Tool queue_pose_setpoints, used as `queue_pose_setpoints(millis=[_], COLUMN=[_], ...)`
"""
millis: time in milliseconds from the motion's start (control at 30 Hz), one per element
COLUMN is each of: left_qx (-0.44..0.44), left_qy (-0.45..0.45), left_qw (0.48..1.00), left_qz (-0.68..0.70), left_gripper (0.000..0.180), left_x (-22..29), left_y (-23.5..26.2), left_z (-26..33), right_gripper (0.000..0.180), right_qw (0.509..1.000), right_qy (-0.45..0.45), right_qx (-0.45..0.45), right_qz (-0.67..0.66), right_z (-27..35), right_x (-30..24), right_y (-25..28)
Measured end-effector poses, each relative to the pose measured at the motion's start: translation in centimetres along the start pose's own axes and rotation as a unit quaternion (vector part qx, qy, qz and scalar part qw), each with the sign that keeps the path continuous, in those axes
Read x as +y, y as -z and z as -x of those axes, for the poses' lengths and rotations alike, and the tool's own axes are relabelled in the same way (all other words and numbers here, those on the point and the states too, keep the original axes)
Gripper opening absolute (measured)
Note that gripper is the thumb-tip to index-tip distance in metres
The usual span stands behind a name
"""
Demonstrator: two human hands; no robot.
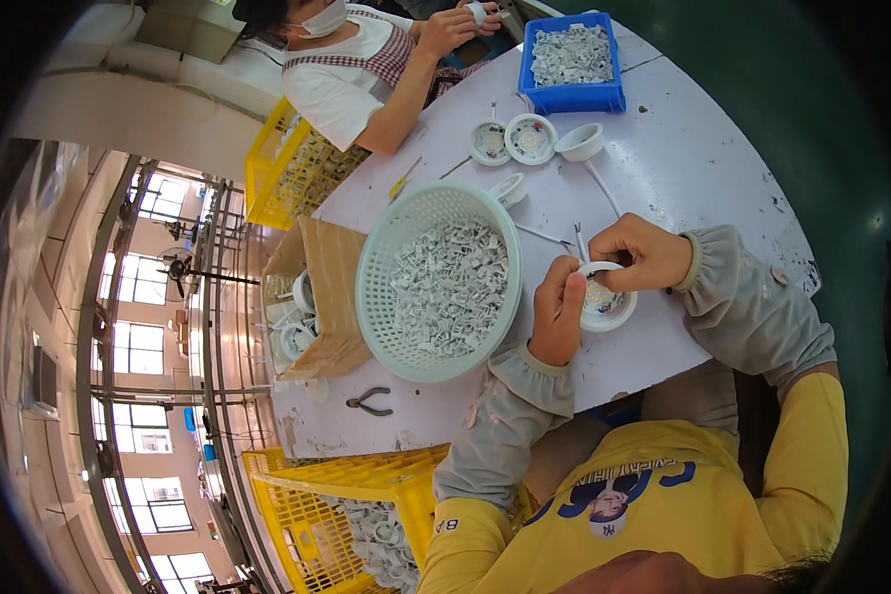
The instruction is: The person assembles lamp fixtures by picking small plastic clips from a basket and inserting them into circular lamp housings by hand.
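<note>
A white round lamp housing (609, 315) with a small circuit board inside is held over the table near its front edge. My left hand (557, 312) is closed round its left side, thumb up along the rim. My right hand (645, 255) is closed, its fingertips pinched down inside the cup; what they pinch is hidden. A white cable with bare ends sticks up behind the housing, between my hands. Left of my left hand stands a pale green basket (368, 322) full of small white plastic parts (450, 287). A similar cup (508, 190) leans against its far rim.
Farther back lie two face-up housings (531, 139) and a tilted one (579, 145) with its cable. A blue bin (574, 99) holds white parts. Pliers (369, 401), a yellow-handled screwdriver (403, 180) and a cardboard box (332, 297) are at left. Yellow crates (307, 535) flank the table; a co-worker (351, 84) sits opposite.
</note>
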State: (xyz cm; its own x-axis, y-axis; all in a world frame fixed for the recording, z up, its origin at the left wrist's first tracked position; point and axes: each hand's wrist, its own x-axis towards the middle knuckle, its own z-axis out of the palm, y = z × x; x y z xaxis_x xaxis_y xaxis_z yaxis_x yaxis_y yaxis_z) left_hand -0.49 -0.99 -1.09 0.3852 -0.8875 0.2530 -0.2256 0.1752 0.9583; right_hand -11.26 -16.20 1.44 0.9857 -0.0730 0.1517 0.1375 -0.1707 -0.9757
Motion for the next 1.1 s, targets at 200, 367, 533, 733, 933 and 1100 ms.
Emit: queue_pose_setpoints(millis=[200, 367, 533, 733, 933, 1100], left_qx=[0.0, 0.043, 0.066, 0.035, -0.028, -0.006], left_qy=[-0.016, -0.008, 0.024, 0.006, -0.009, -0.016], left_qw=[1.0, 0.999, 0.989, 0.989, 0.98, 0.975], left_qz=[0.01, 0.011, 0.131, 0.147, 0.198, 0.222], left_gripper=[0.021, 0.036, 0.047, 0.058, 0.057, 0.05], left_x=[-0.3, -0.4, -0.8, -0.9, -0.8, -1.2], left_y=[0.0, -0.4, 0.0, 0.1, -0.4, -0.6], left_z=[0.1, -0.4, -0.3, -0.2, -0.5, -0.6], right_gripper=[0.008, 0.005, 0.016, 0.019, 0.019, 0.017], right_qw=[0.998, 0.996, 0.983, 0.993, 0.985, 0.98], right_qy=[-0.005, 0.025, 0.17, 0.07, 0.122, 0.07], right_qx=[-0.021, 0.07, 0.065, 0.049, 0.022, 0.024], right_qz=[-0.062, 0.048, 0.021, -0.087, -0.122, -0.186], right_z=[0.0, 0.0, 0.0, 0.2, 0.0, 0.0], right_x=[0.4, -0.4, -0.4, -1.3, -0.1, 0.2], right_y=[-0.3, -0.2, 0.0, -0.1, -0.6, -0.7])
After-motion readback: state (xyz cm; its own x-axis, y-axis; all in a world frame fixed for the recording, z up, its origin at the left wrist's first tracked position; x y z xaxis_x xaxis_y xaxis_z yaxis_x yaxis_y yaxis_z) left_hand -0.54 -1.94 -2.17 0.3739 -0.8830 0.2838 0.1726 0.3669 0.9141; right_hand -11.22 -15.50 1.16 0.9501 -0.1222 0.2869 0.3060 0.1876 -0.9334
